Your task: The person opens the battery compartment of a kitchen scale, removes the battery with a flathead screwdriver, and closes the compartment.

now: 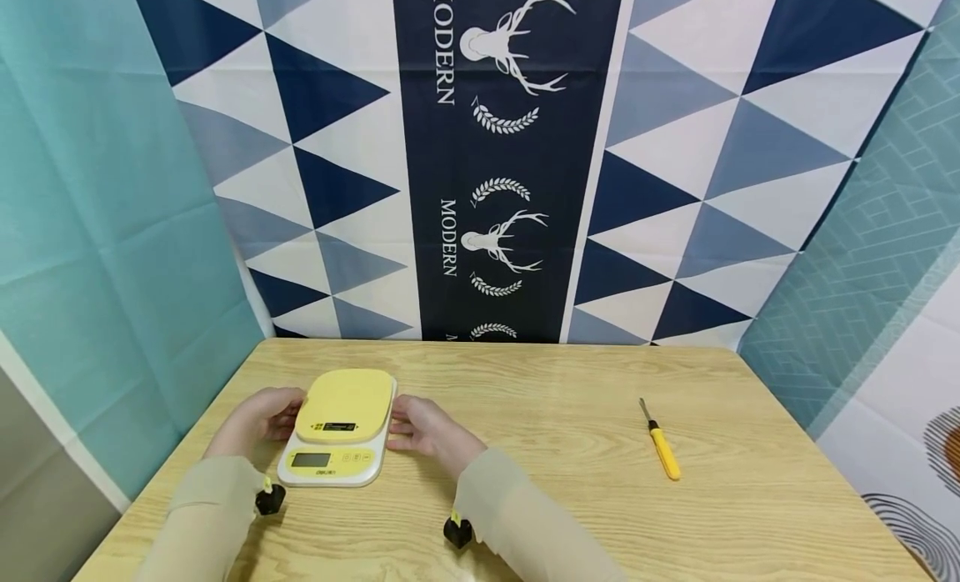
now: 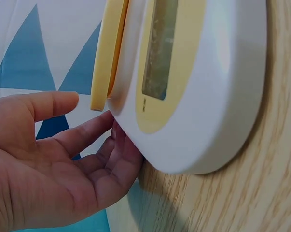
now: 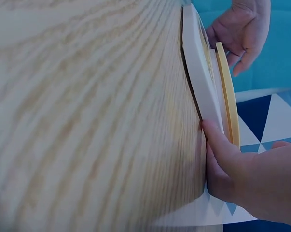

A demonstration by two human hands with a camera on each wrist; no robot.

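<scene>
A kitchen scale [image 1: 347, 401] with a yellow weighing plate and white body lies flat on the table's left side, its display towards me. My left hand [image 1: 264, 413] is at its left side. In the left wrist view that hand's [image 2: 70, 164] fingers bend loosely against the lower edge of the body, while the thumb stands apart from the yellow plate. My right hand [image 1: 429, 430] is at the opposite side. In the right wrist view its thumb [image 3: 220, 140] touches the white side wall; the other fingers are partly hidden.
A screwdriver [image 1: 663, 450] with a yellow handle lies on the right part of the wooden table [image 1: 570, 449]. Patterned cloth [image 1: 517, 165] hangs behind the table's back edge, and a teal curtain [image 1: 112, 232] runs along the left.
</scene>
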